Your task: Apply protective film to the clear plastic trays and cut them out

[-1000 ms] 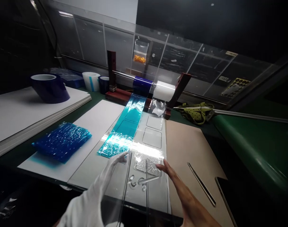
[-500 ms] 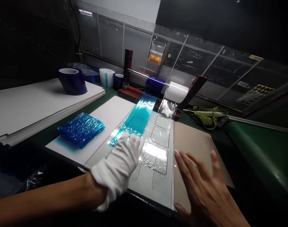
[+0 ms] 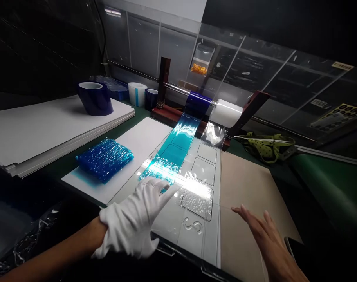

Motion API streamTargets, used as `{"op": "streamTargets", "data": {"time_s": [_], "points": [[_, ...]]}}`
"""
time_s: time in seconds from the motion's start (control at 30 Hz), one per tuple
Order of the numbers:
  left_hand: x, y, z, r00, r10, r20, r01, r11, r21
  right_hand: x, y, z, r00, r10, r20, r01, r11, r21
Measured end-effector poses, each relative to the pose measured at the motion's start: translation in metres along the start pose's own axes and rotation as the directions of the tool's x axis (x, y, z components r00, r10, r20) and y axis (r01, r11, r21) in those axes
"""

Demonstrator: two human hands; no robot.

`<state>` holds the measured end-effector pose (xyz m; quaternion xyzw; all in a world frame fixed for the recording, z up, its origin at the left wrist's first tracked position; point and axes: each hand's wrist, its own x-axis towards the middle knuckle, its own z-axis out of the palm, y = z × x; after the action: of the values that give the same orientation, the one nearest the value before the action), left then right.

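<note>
My left hand, in a white glove, lies over the near end of a strip of translucent blue film. Its fingers are outstretched and the thumb is apart; whether the fingertips press on the film I cannot tell. The strip runs down from a dark blue roll onto a pale board marked with rounded rectangles. Wrinkled clear film covers one of these rectangles, with a clear S-shaped form below it. Bare and open, my right hand hovers above a brown board, holding nothing.
A roll stand also carries a white roll. On the left lie stacked white sheets under a purple tape roll, and a blue folded film bundle. A green spotted pouch sits at right.
My right hand has moved right and down, away from the pale board's edge. The left hand has shifted slightly left and nearer, its thumb now spread. The view has shifted slightly.
</note>
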<state>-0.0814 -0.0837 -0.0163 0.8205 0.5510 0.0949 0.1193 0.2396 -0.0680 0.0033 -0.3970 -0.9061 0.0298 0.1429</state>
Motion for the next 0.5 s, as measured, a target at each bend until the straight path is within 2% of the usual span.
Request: {"op": "streamTargets", "data": {"time_s": [0.07, 0.13, 0.2, 0.27, 0.33, 0.4, 0.43, 0.5], "points": [[0.006, -0.011, -0.010, 0.995, 0.095, 0.038, -0.096, 0.995, 0.040, -0.004, 0.013, 0.003, 1.000, -0.001, -0.005, 0.001, 1.000, -0.010], [0.009, -0.019, -0.009, 0.987, 0.156, 0.047, -0.157, 0.987, 0.036, -0.013, 0.031, 0.012, 0.999, -0.016, 0.038, 0.013, 0.998, 0.061], [0.008, -0.025, 0.004, 0.974, 0.224, 0.017, -0.224, 0.974, 0.032, -0.024, 0.051, 0.023, 0.991, -0.027, 0.128, 0.007, 0.987, 0.158], [0.008, -0.028, 0.024, 0.969, 0.233, -0.085, -0.230, 0.972, 0.039, -0.035, 0.066, 0.027, 0.978, -0.019, 0.206, -0.035, 0.967, 0.252], [0.010, -0.030, 0.043, 0.964, 0.113, -0.240, -0.115, 0.993, 0.009, -0.039, 0.078, 0.024, 0.975, 0.055, 0.215, -0.124, 0.939, 0.321], [0.016, -0.031, 0.057, 0.933, -0.063, -0.353, 0.029, 0.995, -0.100, -0.032, 0.090, 0.017, 0.962, 0.220, 0.162, -0.264, 0.902, 0.341], [0.020, -0.031, 0.062, 0.919, -0.122, -0.375, 0.069, 0.986, -0.152, -0.026, 0.098, 0.016, 0.938, 0.321, 0.129, -0.346, 0.878, 0.331], [0.029, -0.029, 0.071, 0.912, -0.164, -0.375, 0.068, 0.964, -0.258, -0.007, 0.123, 0.021, 0.860, 0.506, 0.067, -0.502, 0.814, 0.291]]}}
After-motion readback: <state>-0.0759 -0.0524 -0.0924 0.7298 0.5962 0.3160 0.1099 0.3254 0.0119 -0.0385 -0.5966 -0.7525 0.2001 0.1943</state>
